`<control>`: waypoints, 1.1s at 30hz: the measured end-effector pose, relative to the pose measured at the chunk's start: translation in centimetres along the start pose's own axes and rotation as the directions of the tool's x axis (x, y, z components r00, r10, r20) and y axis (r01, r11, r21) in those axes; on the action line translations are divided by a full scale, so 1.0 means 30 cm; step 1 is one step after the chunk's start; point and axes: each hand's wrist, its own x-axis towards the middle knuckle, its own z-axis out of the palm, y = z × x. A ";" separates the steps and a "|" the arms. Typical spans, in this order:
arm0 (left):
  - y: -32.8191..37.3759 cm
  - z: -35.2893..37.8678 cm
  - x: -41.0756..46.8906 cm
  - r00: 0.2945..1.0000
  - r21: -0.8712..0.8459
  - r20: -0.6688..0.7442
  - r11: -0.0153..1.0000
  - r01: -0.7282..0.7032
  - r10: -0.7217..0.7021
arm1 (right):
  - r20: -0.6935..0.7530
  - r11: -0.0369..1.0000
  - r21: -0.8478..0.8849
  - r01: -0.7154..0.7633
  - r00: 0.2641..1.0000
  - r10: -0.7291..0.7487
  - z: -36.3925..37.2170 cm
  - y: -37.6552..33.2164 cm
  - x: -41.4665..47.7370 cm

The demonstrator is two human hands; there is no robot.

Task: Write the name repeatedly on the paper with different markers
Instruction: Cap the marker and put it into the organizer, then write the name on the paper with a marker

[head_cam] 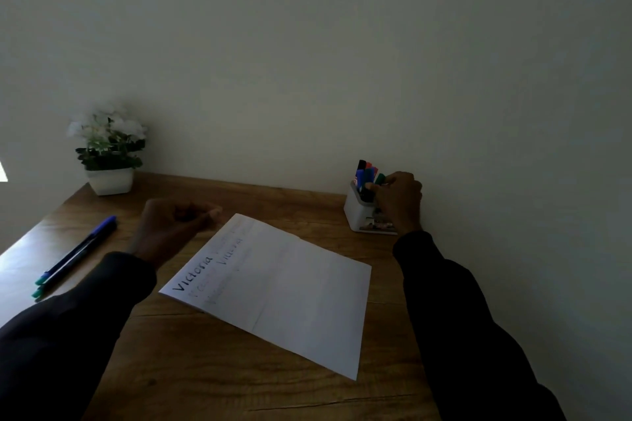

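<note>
A white sheet of paper (284, 294) lies at an angle on the wooden table, with "Victoria" written several times near its left edge, some copies faint. At the back right a white holder (355, 212) carries several markers. My right hand (400, 202) is at the holder, its fingertips pinched on the green-capped marker (379, 178) that stands in it. My left hand (174, 225) rests in a loose fist beside the paper's top left corner and holds nothing.
Two pens (73, 256) lie side by side at the table's left edge. A white pot with white flowers (109, 154) stands at the back left corner. The wall runs along the back of the wooden table (212, 369).
</note>
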 end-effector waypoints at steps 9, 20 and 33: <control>-0.035 -0.098 -0.063 0.998 -0.009 -0.035 0.999 0.051 -0.051 | -0.145 0.944 0.278 0.177 0.979 -0.141 -0.003 -0.130 -0.177; -0.086 -0.337 -0.204 0.975 -0.087 -0.217 0.996 0.034 -0.053 | 0.539 0.820 0.567 0.079 0.717 -0.442 0.244 -0.444 -0.509; -0.187 -0.535 -0.274 0.927 -0.185 -0.352 0.980 0.067 -0.130 | 0.532 0.669 0.548 0.502 0.408 -0.742 0.551 -0.769 -0.687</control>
